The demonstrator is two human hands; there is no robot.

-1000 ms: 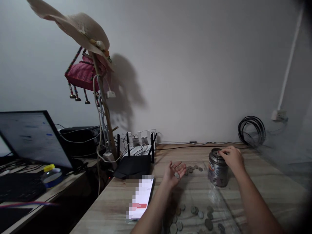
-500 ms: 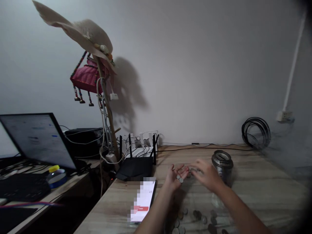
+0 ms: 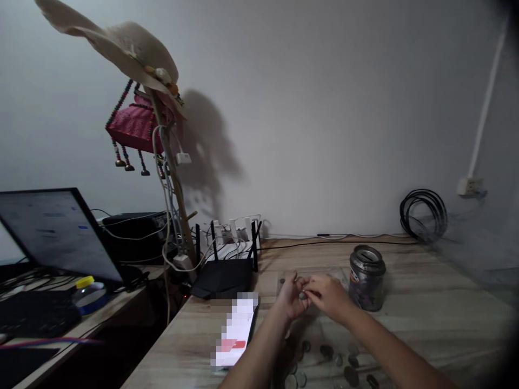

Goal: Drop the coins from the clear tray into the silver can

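Note:
My left hand (image 3: 295, 299) is turned palm up with its fingers curled, and coins (image 3: 302, 296) rest in it. Over that palm, my right hand (image 3: 330, 297) has its thumb and fingers pinched together at a coin, touching the left fingers; the pinched tips partly hide it. A dark metal can with a slot in its lid (image 3: 367, 278) stands upright to the right of my hands. Several loose coins (image 3: 300, 378) lie spread on the table below my forearms, some silvery, some dark.
A phone with a lit screen (image 3: 235, 337) lies left of my left forearm. Behind it are a black router (image 3: 223, 278) and cables. A clear flat sheet or tray (image 3: 281, 276) lies around my hands. A laptop (image 3: 52, 232) and a yellow-capped jar (image 3: 89, 297) occupy the left desk.
My right hand has moved left and down onto my left palm, its fingers now pinched. The can is less covered. The view has shifted slightly.

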